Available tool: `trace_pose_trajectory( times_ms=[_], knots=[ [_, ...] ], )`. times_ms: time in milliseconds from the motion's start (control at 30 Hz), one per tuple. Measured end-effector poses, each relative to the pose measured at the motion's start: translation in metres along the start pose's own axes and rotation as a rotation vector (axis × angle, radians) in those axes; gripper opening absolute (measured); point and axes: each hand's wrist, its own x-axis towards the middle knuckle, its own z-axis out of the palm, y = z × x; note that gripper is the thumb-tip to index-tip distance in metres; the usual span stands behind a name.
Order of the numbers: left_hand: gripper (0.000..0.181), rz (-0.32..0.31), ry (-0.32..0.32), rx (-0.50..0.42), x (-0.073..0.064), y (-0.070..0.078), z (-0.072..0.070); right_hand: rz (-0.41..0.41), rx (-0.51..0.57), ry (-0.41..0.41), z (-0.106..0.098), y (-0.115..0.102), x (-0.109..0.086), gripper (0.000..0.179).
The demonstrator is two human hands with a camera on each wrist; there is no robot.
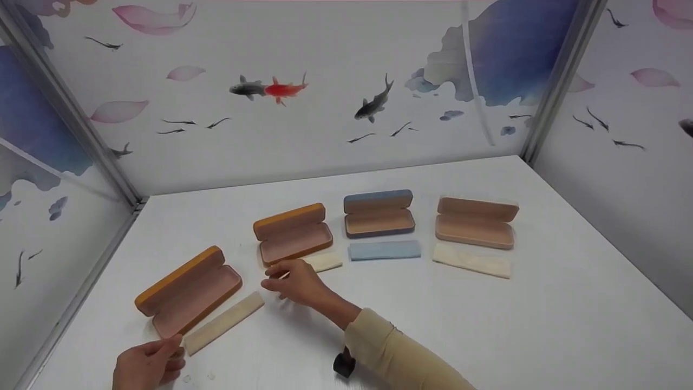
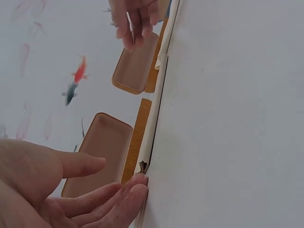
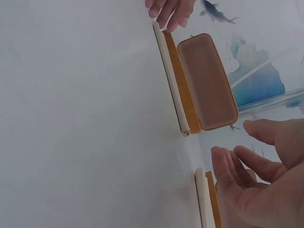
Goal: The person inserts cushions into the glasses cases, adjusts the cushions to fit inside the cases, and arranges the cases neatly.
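My left hand (image 1: 145, 363) is at the near end of a flat, folded cream cloth (image 1: 224, 324), beside an open orange glasses case (image 1: 196, 306) with a pinkish lining. In the left wrist view its fingertips (image 2: 138, 191) are right at the cloth's end, the thumb held apart from them. A small dark bit shows at that end. My right hand (image 1: 299, 283) hovers past the cloth's far end, fingers loosely bent and thumb apart, nothing between them. Just behind it are a second orange case (image 1: 296, 242) and its cream cloth (image 1: 327, 262), partly covered by the hand.
Further right stand an open blue case (image 1: 380, 221) with a folded blue cloth (image 1: 384, 250) in front, and an open pale pink case (image 1: 474, 231) with a cream cloth (image 1: 472, 261). Printed panels wall the white table (image 1: 541, 330) at the back and sides.
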Motion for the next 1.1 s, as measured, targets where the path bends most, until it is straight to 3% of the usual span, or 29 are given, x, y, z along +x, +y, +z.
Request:
trace_pose_trajectory(
  times_ms=[100, 300, 567, 733, 933, 1100],
  knots=[
    [0.053, -0.008, -0.07, 0.002, 0.002, -0.002, -0.003, 0.052, -0.008, -0.003, 0.002, 0.002, 0.003, 0.031],
    [0.049, -0.051, -0.121, 0.018, 0.009, -0.001, -0.004, 0.131, -0.015, -0.015, 0.006, -0.001, 0.007, 0.028],
    [0.047, -0.061, -0.194, 0.0, 0.015, 0.001, -0.007, 0.159, -0.039, -0.042, 0.012, -0.002, 0.013, 0.03],
    [0.037, -0.07, -0.186, 0.007, 0.016, 0.002, -0.005, 0.176, -0.091, -0.042, 0.016, -0.002, 0.015, 0.03],
    [0.028, -0.035, -0.2, 0.02, 0.015, 0.002, -0.002, 0.195, -0.16, -0.024, 0.019, -0.003, 0.016, 0.021],
    [0.027, -0.049, -0.159, 0.065, 0.017, 0.005, 0.001, 0.181, -0.189, -0.032, 0.022, -0.005, 0.018, 0.017]
  ],
)
